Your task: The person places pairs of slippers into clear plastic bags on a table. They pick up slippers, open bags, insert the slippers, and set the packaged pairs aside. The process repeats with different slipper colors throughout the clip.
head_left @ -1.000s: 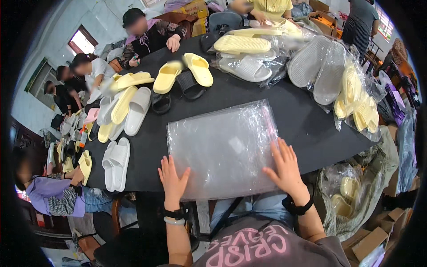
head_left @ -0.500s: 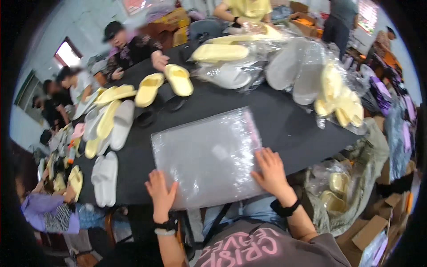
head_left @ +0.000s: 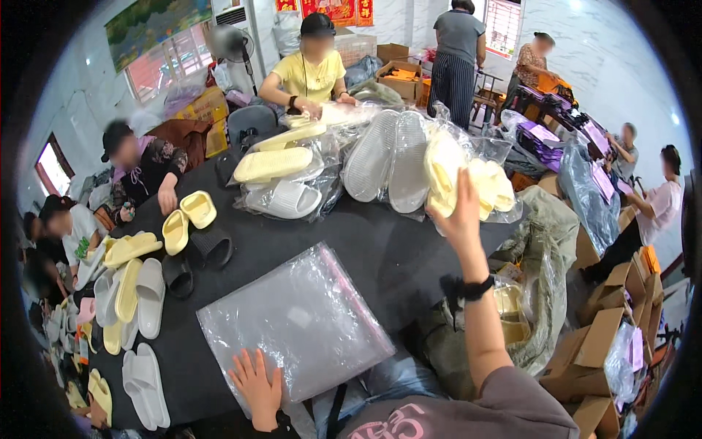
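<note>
A clear plastic bag (head_left: 300, 322) with a pink zip strip lies flat on the black table (head_left: 387, 252) in front of me. My left hand (head_left: 257, 386) rests flat on the bag's near edge, fingers spread. My right hand (head_left: 459, 214) is stretched far out to the right, a black band on its wrist. Its thumb and fingers close around the edge of a pale yellow slipper (head_left: 442, 175) in a heap of bagged yellow slippers (head_left: 491, 186). Two grey slippers (head_left: 387, 162) in clear wrap stand just left of that heap.
Loose yellow, white and black slippers (head_left: 139, 289) line the table's left side. Bagged slippers (head_left: 281, 179) pile up at the far middle. Several people sit or stand around the table. Cardboard boxes (head_left: 599, 344) and a sack (head_left: 545, 271) crowd the floor at my right.
My right hand has left the bag and reached up and right to the yellow slippers. My left hand has stayed on the bag. The view has swung to the right.
</note>
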Motion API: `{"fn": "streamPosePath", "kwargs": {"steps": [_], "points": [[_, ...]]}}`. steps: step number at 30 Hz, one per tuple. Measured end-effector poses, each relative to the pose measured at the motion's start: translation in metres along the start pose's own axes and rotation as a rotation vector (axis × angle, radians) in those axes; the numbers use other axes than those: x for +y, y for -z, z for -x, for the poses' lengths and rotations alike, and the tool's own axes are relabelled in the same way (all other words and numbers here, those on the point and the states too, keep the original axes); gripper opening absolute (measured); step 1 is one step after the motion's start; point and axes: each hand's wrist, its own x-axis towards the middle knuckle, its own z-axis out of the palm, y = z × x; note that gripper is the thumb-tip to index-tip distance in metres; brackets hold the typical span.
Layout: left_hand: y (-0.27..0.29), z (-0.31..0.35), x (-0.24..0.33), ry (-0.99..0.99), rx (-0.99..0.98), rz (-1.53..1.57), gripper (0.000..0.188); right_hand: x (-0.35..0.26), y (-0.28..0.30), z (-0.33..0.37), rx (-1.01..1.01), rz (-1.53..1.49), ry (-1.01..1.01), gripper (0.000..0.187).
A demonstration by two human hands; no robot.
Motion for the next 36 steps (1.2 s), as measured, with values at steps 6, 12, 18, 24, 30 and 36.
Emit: {"fn": "streamPosePath", "kwargs": {"steps": [6,12,18,24,30,36], "points": [[-0.009,-0.009,0.002,-0.019,-0.016,0.018,0.067,0.168,-0.042,-0.069,0.069,-0.554,-0.487,0.053],[-0.004,-0.002,-0.001,0.021,-0.010,0.078,0.067,0.156,-0.051,-0.075,-0.363,-0.436,-0.376,0.036],[-0.003,-0.008,0.003,-0.035,0.031,0.076,0.065,0.110,-0.033,-0.078,-0.270,-0.537,-0.182,0.022],[-0.003,-0.001,-0.001,-0.040,0.075,0.036,0.065,-0.013,-0.011,-0.050,-0.352,-1.313,-0.667,0.023],[0.000,-0.004,0.007,-0.056,0.106,0.085,0.067,-0.077,0.021,-0.003,-0.468,-1.801,-0.766,0.029],[-0.008,-0.003,0.003,-0.057,0.177,0.027,0.070,-0.174,-0.019,0.024,-1.043,-1.836,-0.640,0.020]]}}
